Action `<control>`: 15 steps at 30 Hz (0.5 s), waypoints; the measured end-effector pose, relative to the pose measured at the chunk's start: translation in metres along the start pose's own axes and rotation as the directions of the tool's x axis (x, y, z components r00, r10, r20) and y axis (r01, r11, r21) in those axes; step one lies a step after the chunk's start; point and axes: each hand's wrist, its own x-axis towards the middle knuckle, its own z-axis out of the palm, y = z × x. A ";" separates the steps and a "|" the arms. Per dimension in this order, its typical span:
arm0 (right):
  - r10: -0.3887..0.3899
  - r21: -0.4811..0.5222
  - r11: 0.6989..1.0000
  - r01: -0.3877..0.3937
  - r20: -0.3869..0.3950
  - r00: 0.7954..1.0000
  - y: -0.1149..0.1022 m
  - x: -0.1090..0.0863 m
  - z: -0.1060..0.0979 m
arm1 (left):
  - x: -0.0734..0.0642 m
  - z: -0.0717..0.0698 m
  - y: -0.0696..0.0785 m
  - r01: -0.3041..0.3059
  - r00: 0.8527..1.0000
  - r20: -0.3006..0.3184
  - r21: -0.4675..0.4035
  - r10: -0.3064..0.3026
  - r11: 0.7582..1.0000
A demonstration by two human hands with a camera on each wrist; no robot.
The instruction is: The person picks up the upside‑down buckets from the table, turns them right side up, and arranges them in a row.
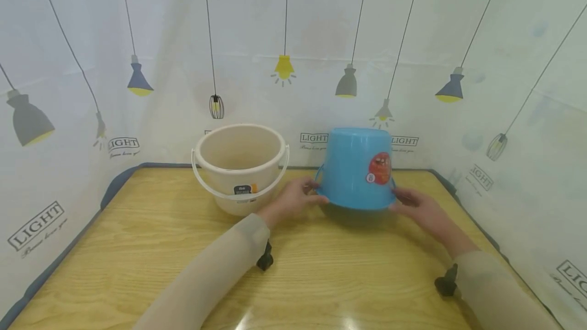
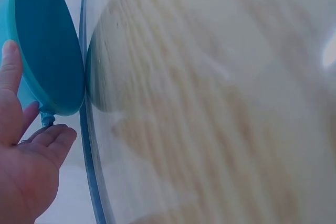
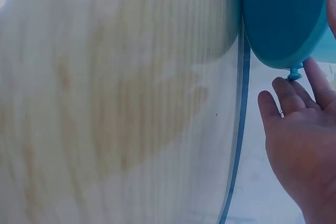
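Upside down, a blue bucket (image 1: pixel 353 167) with a red label hangs just over the table, its open mouth facing down. My left hand (image 1: pixel 295 197) holds the left side of its rim, the thumb on the outer wall and the fingers by the handle lug. On the opposite side my right hand (image 1: pixel 419 210) holds the rim in the same way; its fingers lie close around the lug (image 3: pixel 295 73) in the right wrist view. The dark inside of the bucket (image 2: pixel 47 40) shows in the left wrist view. Left of it, a cream bucket (image 1: pixel 243 192) stands upright on the table.
The wooden table (image 1: pixel 293 279) has a dark blue edge. White sheeting (image 1: pixel 257 24) printed with hanging lamps rises behind and at both sides. A white handle (image 1: pixel 199 177) hangs across the front of the cream bucket, close to my left forearm.
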 end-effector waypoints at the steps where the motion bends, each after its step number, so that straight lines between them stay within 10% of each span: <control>1: 0.007 0.008 1.000 -0.007 -0.003 1.000 0.000 0.000 0.000 | 0.000 0.000 0.000 -0.002 1.000 -0.001 -0.010 0.002 1.000; 15: -0.003 -0.036 0.999 0.000 -0.075 0.997 -0.001 -0.002 -0.002 | -0.001 0.000 -0.001 -0.004 0.996 -0.087 -0.125 -0.007 0.992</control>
